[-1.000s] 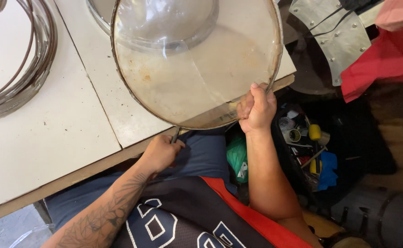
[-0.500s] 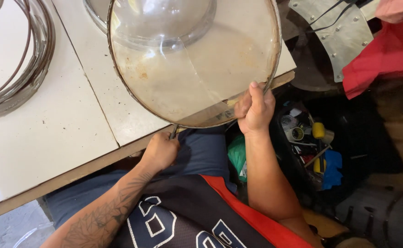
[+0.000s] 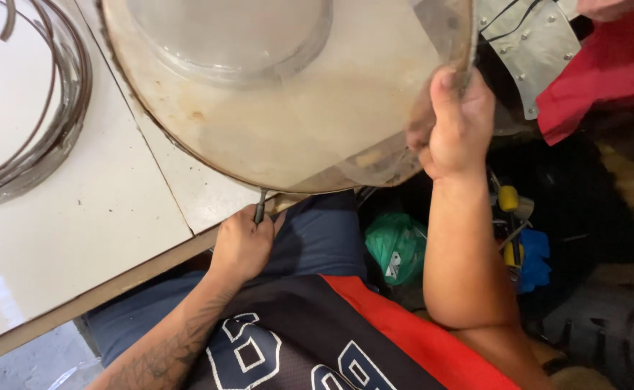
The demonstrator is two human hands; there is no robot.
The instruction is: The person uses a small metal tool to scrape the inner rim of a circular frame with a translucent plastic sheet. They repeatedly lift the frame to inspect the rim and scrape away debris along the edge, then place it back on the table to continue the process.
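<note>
A large round translucent plastic disc [image 3: 288, 94] with a thin metal rim and a raised dome in its middle lies tilted over the white table's near edge. My right hand [image 3: 453, 126] grips the disc's right rim, thumb on top. My left hand [image 3: 242, 245] sits below the table edge, fingers closed on a small dark metal tool [image 3: 259, 209] whose tip touches the disc's lower rim.
A coil of dark metal rings [image 3: 39, 137] lies on the white table [image 3: 93, 217] at the left. A grey riveted metal plate [image 3: 523, 54] and red cloth [image 3: 606, 72] are at the right. Below lie a green bag [image 3: 396, 242] and several yellow and blue tools [image 3: 519, 238].
The view has closed in on the disc. My right hand has shifted up along the right rim. My left hand stays at the lower rim with the tool.
</note>
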